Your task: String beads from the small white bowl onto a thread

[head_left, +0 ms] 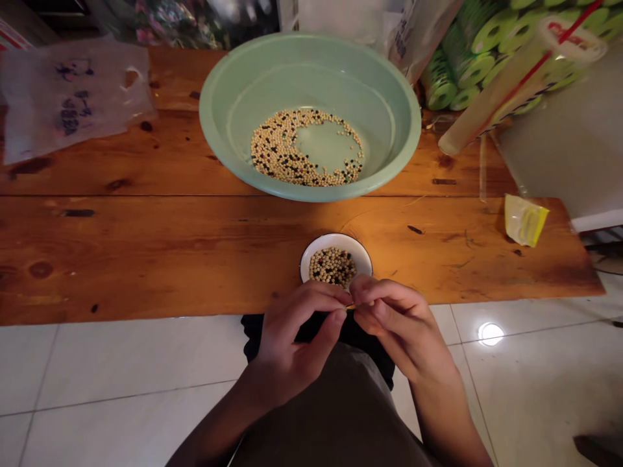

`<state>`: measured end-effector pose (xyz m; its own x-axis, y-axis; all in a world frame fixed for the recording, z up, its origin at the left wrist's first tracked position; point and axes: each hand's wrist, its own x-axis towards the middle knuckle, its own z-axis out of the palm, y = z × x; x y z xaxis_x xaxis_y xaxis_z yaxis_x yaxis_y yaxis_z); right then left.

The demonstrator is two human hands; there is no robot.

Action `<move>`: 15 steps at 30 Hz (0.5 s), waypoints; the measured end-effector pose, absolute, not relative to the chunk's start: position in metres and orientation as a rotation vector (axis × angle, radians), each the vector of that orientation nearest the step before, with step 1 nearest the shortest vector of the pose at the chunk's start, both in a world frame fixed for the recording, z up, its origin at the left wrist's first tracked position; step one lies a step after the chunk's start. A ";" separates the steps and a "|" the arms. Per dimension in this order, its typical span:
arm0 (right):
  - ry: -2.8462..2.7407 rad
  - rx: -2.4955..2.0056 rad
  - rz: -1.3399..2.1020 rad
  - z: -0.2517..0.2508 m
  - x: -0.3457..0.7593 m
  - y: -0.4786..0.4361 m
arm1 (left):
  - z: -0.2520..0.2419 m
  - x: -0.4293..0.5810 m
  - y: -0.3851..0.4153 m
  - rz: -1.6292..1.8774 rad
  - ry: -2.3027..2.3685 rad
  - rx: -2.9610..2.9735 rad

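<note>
Seated at the near edge of the long reddish wooden plank table (146,246), hands over my lap. My left hand (296,337) and my right hand (402,324) meet tip to tip. The fingers of both are narrow, pinched together on a tiny pale sliver (351,306) that is too small to identify.

Just behind the fingertips is a small round white bowl with a dark rim (335,240), part-filled with small round cream and dark grains (332,266); beads or seeds, I cannot tell.

Farther back, well apart, is a large pale green plastic basin (379,91) with a crescent of the same grains on its bottom.

Far left lies a clear printed plastic bag (73,97). At the right edge is a crumpled yellow packet (524,220).
</note>
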<state>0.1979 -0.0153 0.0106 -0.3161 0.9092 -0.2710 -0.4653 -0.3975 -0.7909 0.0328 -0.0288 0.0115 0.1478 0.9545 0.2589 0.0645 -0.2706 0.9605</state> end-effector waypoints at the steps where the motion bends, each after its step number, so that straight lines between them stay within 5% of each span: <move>1: -0.737 -0.896 1.866 0.011 0.197 -0.016 | 0.012 0.033 -0.029 1.260 1.031 1.538; 15: -0.739 -0.880 1.900 0.014 0.195 -0.023 | 0.013 0.032 -0.036 1.275 1.058 1.537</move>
